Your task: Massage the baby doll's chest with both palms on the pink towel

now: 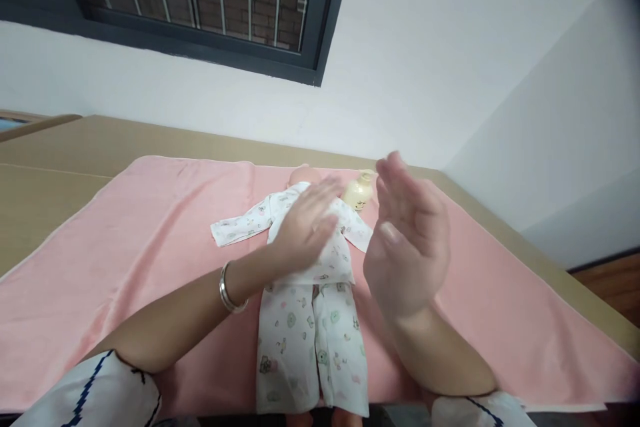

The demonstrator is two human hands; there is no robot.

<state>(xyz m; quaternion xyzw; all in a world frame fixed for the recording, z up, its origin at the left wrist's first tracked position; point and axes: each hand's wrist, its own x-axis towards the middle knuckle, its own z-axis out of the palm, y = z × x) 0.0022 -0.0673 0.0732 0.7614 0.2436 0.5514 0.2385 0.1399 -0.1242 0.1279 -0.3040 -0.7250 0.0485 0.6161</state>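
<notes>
A doll-like figure in white printed pyjamas lies on its back, its pyjama top [327,260] and trousers [287,347] both showing small animal patterns. Only part of its head [304,175] shows at the far end, and its feet peek out at the near edge. My left hand [307,227] hovers over the chest, fingers stretched and slightly blurred, holding nothing. To the right, my right hand [407,240] is raised with its palm turned inward and fingers extended, also holding nothing. Between the hands, farther back, stands a pale yellow pump bottle [359,192] beside the figure's sleeve.
A pink cloth [200,213] spreads beneath the figure over a tan surface [60,153]. Behind it rises a white wall [400,67] with a dark-framed barred window [315,33]. A brown wooden piece [607,280] shows at the right edge.
</notes>
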